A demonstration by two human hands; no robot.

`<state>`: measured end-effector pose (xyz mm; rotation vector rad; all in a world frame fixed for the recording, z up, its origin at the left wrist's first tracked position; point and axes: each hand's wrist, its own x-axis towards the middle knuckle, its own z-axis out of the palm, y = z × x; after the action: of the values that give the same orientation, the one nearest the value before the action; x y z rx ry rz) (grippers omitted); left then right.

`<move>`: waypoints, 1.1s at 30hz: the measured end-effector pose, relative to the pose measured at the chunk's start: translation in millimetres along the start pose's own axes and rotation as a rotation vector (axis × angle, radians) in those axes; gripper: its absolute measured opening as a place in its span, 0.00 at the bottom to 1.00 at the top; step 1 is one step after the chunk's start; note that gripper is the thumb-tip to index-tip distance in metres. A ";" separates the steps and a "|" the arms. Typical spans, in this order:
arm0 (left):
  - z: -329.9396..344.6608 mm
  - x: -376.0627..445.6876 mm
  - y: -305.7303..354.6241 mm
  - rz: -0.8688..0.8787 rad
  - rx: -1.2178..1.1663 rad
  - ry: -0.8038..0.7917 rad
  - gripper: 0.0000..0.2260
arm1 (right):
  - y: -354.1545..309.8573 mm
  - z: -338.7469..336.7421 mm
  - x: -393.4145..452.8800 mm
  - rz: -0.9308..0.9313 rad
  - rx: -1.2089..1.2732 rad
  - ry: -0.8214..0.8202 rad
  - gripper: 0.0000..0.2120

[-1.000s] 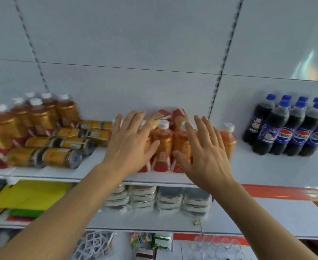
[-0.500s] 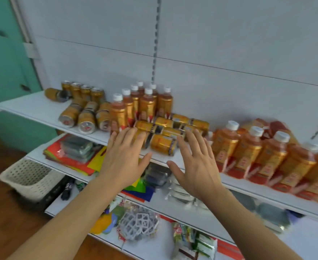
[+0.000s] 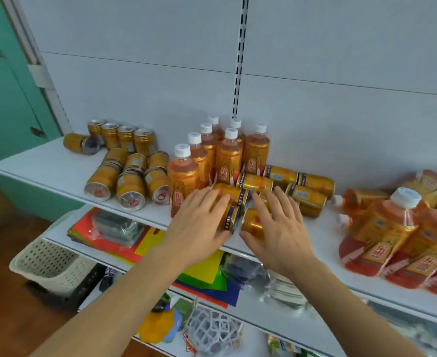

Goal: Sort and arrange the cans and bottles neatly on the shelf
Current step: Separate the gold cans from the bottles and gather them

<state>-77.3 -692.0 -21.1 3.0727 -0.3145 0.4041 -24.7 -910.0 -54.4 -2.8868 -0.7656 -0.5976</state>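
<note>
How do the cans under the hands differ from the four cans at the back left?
The cans under the hands lie on their sides in a loose pile near the shelf's front; the back-left cans stand upright in a tidy row by the wall. The pile sits right of the upright bottles, the row left of them. The left hand and right hand rest on the pile; nothing touches the row. Both are gold cans.

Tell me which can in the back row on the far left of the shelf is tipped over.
The leftmost can, at the very end of the row. It lies on its side with its round end facing right, while the four cans beside it stand upright.
</note>
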 end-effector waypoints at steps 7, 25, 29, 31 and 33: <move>16.0 18.1 0.2 0.049 0.113 -0.115 0.32 | 3.4 10.3 -10.9 0.015 -0.014 -0.001 0.33; -0.2 40.5 -16.9 0.299 -0.084 -0.073 0.41 | 1.4 -30.1 -50.9 0.459 0.306 0.105 0.38; -7.1 50.0 -11.6 0.242 -0.270 -0.038 0.44 | 0.9 -15.1 -48.9 0.451 0.398 0.124 0.44; -4.5 51.6 -7.3 0.216 -0.356 -0.052 0.45 | -2.5 -7.7 -49.1 0.477 0.455 0.134 0.44; -0.5 49.9 0.8 0.199 -0.425 -0.058 0.46 | -6.1 1.2 -51.0 0.482 0.499 0.151 0.42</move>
<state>-30.5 -702.5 -7.7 2.6487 -0.6219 0.2170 -67.9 -927.7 -75.7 -2.3956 -0.1460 -0.4710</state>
